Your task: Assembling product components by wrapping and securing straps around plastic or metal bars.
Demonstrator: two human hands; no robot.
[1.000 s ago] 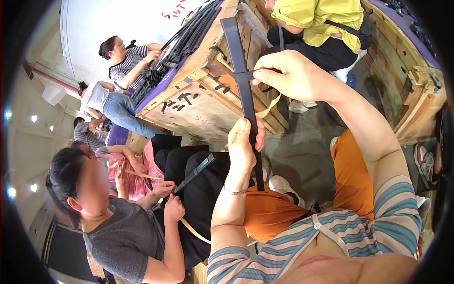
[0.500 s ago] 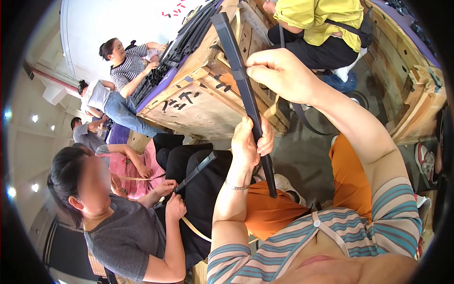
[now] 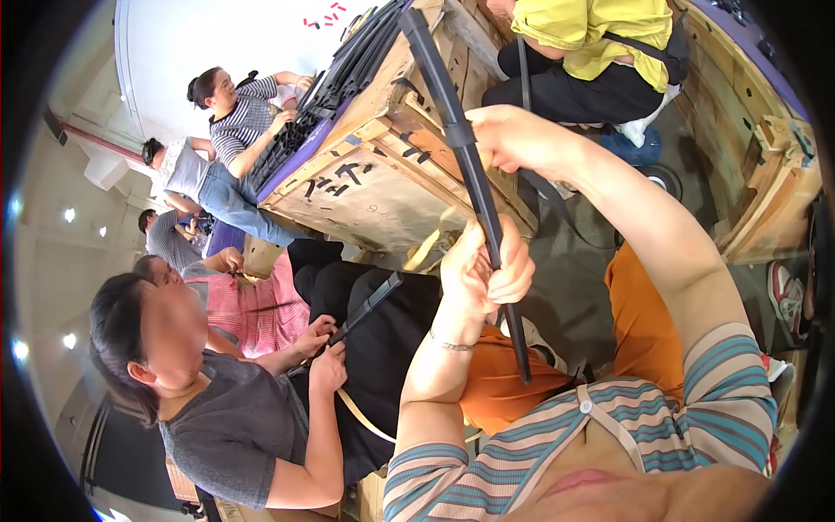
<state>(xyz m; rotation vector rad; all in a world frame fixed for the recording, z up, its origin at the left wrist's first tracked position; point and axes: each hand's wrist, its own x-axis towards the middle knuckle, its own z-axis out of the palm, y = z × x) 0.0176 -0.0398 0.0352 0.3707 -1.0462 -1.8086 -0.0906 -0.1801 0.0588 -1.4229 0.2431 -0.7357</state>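
Long black rubber-and-plastic wiper blade strip (image 3: 465, 165) runs diagonally, top end up-left above the fingers, bottom end down-right below them, over the orange-trousered lap (image 3: 496, 387).

Right hand (image 3: 513, 139): fingers curled tight round the strip at its upper-middle, at a thicker black joint piece. Strip passes through the fist, top section sticks out above the knuckles toward the wooden crate (image 3: 383, 174). Right forearm stretched out long from the lower right, elbow nearly straight.

Left hand (image 3: 483, 270): fingers closed on the strip lower down, thumb on the near side, strip pinched between thumb and curled fingers. Tail of strip pokes out below the palm. Left forearm comes up nearly vertical from the lower edge, wrist bent slightly, thin bracelet (image 3: 452, 345) on the wrist.

Hands apart along the strip, right above left, both gripping, no open fingers.

Left of the left-hand fingers: another person in a grey tee (image 3: 235, 426) holds a shorter black strip (image 3: 370, 306) in both hands. More black strips stacked on the crate top (image 3: 339, 78), above-left of the right-hand fingers.
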